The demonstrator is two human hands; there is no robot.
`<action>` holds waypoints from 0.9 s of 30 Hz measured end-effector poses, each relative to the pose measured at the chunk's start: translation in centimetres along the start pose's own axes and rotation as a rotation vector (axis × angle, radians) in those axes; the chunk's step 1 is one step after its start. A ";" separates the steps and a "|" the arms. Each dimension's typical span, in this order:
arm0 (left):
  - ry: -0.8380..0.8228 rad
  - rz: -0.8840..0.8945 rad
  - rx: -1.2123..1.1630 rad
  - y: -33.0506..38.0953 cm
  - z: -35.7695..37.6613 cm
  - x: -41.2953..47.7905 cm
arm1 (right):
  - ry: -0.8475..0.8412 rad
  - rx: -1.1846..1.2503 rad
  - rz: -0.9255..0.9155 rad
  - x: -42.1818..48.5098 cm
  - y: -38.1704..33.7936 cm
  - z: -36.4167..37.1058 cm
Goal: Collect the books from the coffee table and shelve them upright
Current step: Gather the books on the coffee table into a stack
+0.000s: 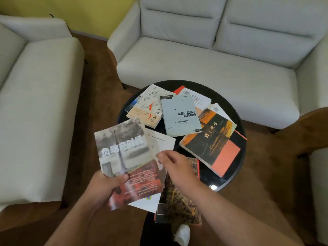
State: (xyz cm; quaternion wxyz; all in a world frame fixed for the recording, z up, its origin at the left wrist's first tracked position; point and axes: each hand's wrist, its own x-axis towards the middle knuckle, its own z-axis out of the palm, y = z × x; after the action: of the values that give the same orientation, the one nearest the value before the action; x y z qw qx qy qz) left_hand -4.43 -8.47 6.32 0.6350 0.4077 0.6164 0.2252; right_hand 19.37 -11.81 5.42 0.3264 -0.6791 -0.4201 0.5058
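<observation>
Collecting just begun. Left hand (104,185) grip closed on grey tower-cover book (122,148), held above tabletop (232,173) edge. Right hand (177,167) at white book (163,141); grip unclear. Fish-cover book (150,105), pale-blue book (179,116), orange-black book (213,144) lie flat. Shelving not started.

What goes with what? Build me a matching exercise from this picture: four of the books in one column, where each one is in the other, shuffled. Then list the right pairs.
Books
1. grey tower book
2. white book
3. pale blue book
4. orange and black book

Places
A. flat on the right side of the table
B. gripped by the left hand
C. flat mid-table, on top of other books
D. pinched at its corner by the right hand

Pairs: 1-B, 2-D, 3-C, 4-A
</observation>
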 end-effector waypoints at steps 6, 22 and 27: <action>0.018 -0.011 0.088 -2.5 5.8 -1.4 | -0.069 -0.053 0.265 -1.9 0.3 -2.6; -0.049 -0.055 0.391 -6.9 10.8 -3.4 | 0.169 0.174 0.480 -8.2 9.7 -6.4; 0.079 0.041 0.642 -7.9 12.6 -3.5 | 0.154 0.336 0.548 -7.9 10.9 -6.5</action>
State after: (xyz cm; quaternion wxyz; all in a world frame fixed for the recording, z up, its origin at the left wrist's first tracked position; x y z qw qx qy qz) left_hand 5.56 -18.74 0.92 0.4449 0.5904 0.6717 0.0474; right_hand 27.12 -23.81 1.02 0.3163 -0.7396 -0.1064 0.5845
